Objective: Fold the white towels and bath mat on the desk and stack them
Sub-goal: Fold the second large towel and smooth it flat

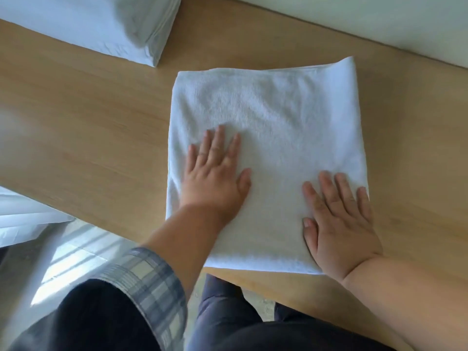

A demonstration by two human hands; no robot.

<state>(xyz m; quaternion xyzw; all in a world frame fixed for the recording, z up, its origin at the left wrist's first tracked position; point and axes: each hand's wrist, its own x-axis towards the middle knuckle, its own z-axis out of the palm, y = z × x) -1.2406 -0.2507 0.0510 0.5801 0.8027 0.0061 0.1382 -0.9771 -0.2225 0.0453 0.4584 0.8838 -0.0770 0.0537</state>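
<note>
Hands first: your left hand (215, 173) lies flat, fingers straight and a little spread, and presses on the towel (273, 110) on its left half. Your right hand (339, 219) also lies flat with the fingers apart, and rests on the towel's near right corner. Neither hand grips anything; both only press from above.

The towel is white terry, already folded to a thick, nearly square pad. It lies on the bench (88, 127) at the near edge, with its near hem about flush with that edge and its far right corner near the back edge by the wall. The left forearm hides the near left corner, so I cannot tell if it hangs over.

In my judgement the towel will feel light, soft and limp. It will not keep its shape if you lift it by one point, and the layers may slide apart. The pile gives good friction, so it should not slip from the fingers, and nothing here can break. For another fold, I would pinch all layers at the two corners of one side and carry them over together. To move it, slide both palms under opposite sides and lift it as a pad.

At the far left corner of the bench, well apart, lies a white bundle (101, 24); whether it is folded linen or a pillow I cannot tell.
</note>
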